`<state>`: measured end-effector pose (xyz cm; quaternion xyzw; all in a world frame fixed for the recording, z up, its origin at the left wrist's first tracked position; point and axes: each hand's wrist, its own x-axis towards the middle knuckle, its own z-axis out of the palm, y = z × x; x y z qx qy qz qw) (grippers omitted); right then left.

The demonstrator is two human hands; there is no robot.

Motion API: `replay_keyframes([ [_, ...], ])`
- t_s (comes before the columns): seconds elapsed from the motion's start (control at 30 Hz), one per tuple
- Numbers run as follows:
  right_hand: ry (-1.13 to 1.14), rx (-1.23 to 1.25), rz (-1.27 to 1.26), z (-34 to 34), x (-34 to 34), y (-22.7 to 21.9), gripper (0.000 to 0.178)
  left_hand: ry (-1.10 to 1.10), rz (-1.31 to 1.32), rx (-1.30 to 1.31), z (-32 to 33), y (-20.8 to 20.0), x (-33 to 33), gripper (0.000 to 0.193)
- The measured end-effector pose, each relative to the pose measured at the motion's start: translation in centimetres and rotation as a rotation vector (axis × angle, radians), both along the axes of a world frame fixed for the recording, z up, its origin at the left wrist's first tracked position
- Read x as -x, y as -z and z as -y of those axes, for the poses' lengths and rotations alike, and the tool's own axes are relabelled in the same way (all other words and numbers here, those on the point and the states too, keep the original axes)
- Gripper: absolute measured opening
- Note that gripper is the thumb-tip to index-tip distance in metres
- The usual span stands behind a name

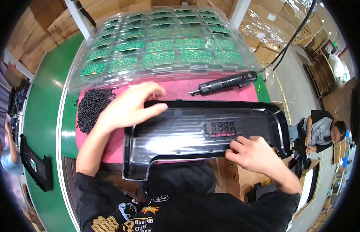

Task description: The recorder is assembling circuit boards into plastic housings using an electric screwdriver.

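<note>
A long black plastic cover (180,133) lies in front of me, its hollow side up and its rim raised. It has a small rectangular slotted section (222,128) right of its middle. My left hand (131,106) holds the cover's far left corner, the thumb over the inside and the fingers beyond the far rim. My right hand (251,152) grips the near rim with curled fingers, just below the slotted section; its thumb is hidden. Beyond the cover, a black electric screwdriver (228,83) lies on the pink mat (176,87), its bit pointing left.
A heap of small black screws (94,110) sits left of my left forearm. Clear plastic trays of green circuit boards (158,58) stand at the back. On the green surface at left rests another black cover (36,166). One person (323,131) sits at right, another (9,150) at left.
</note>
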<state>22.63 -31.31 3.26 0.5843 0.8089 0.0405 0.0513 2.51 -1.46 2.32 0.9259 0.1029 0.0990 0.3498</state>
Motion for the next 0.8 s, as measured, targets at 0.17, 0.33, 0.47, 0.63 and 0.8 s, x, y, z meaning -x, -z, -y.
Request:
replay_keyframes([
  [0.17,0.129,-0.287,-0.31,-12.3,-7.1,-2.5,0.01,-0.153,-0.071,-0.356,0.3,2.6,1.3,0.029],
  [0.33,0.51,-0.474,0.081,-22.1,-20.3,0.8,0.039,-0.166,-0.008,-0.402,0.4,1.7,1.0,0.027],
  [0.47,0.683,-0.212,0.243,-24.1,-22.1,2.2,0.053,-0.187,-0.04,-0.351,-0.9,1.7,2.3,0.026],
  [0.63,0.45,-0.427,0.435,-22.3,-21.4,2.0,0.05,-0.147,-0.183,-0.319,-1.6,0.8,3.2,0.025],
  [0.8,0.028,-0.713,0.119,-18.7,-13.6,-3.3,0.03,-0.227,0.062,-0.085,-1.9,0.4,3.2,0.046],
])
